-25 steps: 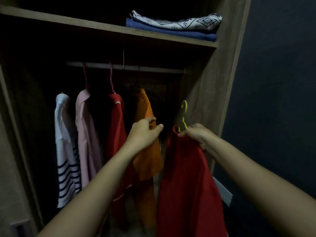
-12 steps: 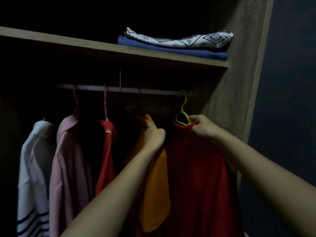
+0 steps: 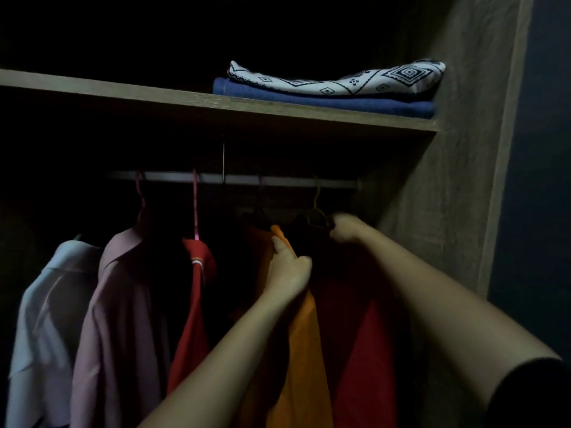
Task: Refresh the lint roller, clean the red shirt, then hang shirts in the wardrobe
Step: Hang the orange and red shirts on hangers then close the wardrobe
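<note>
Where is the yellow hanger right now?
In the head view, the yellow hanger hangs at the rail's right end, beside the wardrobe side panel, with the right hand at its shoulder.

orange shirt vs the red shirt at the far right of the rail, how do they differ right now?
The orange shirt is gripped by the left hand at its upper edge; the red shirt is held by the right hand up at its hanger. The orange shirt hangs left of the red shirt and partly overlaps it. The red shirt's yellow hanger shows; the orange shirt's hanger is lost in shadow. Both hang from the rail.
</note>
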